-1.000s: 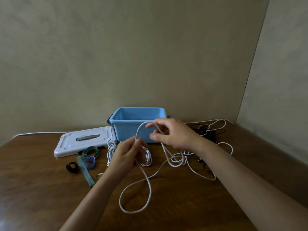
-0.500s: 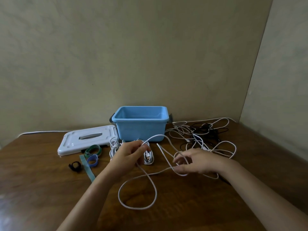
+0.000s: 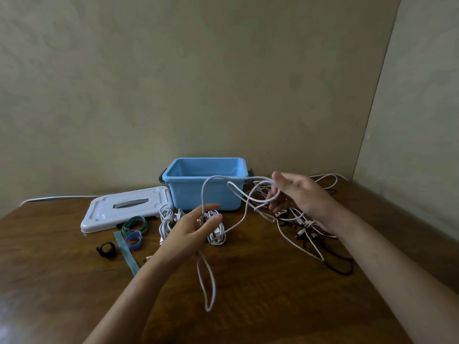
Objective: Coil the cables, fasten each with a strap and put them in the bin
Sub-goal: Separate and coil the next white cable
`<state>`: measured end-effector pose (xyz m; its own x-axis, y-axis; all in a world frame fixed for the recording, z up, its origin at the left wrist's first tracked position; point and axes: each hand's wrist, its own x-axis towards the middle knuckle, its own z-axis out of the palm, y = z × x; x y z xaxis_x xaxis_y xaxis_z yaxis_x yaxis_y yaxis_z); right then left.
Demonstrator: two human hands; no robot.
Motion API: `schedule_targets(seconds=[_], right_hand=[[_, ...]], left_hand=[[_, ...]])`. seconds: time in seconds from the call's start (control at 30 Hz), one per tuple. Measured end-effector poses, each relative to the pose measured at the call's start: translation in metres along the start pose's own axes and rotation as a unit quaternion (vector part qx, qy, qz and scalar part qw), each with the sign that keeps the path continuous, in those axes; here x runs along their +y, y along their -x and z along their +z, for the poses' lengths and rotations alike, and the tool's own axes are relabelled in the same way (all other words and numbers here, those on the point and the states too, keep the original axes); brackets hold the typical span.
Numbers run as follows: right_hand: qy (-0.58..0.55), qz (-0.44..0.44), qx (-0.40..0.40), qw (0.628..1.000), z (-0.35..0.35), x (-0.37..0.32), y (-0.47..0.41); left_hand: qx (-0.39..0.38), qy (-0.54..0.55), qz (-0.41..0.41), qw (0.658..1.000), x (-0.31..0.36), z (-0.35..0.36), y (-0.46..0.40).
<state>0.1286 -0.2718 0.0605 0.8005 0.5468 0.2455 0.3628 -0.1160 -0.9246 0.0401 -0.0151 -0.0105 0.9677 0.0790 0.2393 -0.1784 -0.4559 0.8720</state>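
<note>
Left hand (image 3: 191, 232) at frame centre pinching white cable (image 3: 205, 194), long loop hanging down toward lower centre. Right hand (image 3: 295, 194), centre right, fingers curled round same cable's strands, raised above tangled cables (image 3: 308, 227). Blue bin (image 3: 188, 192) behind, mid-frame, looks empty. Coiled white cables (image 3: 216, 234) just in front of bin. Straps (image 3: 134, 224) and white lid (image 3: 124, 209) centre left on table (image 3: 273, 294).

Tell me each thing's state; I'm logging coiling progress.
Blue bin: open, looks empty.
White lid: off, flat on table.
White cable: part-looped, held by both hands.
Left hand: holds loops.
Right hand: fingers curled round cable.
Tangled cables: uncoiled.
Coiled white cables: bundled on table.
Straps: unused.
</note>
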Motion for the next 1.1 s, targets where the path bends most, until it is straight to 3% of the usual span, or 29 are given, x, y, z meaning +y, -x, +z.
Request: schedule_targets(seconds=[0.2,0.4,0.53,0.63,0.8,0.97,1.1], right_hand=[[-0.057,-0.054,-0.047,0.996,0.023,-0.033,-0.017],[-0.053,-0.006,-0.077,0.996,0.028,-0.015,-0.025],[0.027,0.04,-0.064,0.997,0.017,0.011,-0.025],[0.143,0.068,-0.019,0.987,0.008,0.029,-0.022],[0.414,0.065,0.061,0.906,-0.015,0.053,-0.017],[0.467,0.082,0.112,0.873,-0.03,0.06,-0.019],[0.489,0.099,0.088,0.862,-0.036,0.065,-0.025]], left_hand=[[-0.036,-0.028,0.029,0.999,0.002,0.002,-0.001],[-0.005,-0.01,-0.003,1.0,-0.001,0.0,0.0],[0.028,0.076,-0.018,0.997,0.002,0.0,0.0],[0.056,0.074,-0.003,0.996,0.003,0.002,0.0],[0.054,0.058,0.02,0.997,0.004,0.003,0.0],[0.015,-0.071,0.036,0.997,0.0,0.009,0.0],[0.034,-0.116,0.042,0.992,-0.001,0.006,-0.001]])
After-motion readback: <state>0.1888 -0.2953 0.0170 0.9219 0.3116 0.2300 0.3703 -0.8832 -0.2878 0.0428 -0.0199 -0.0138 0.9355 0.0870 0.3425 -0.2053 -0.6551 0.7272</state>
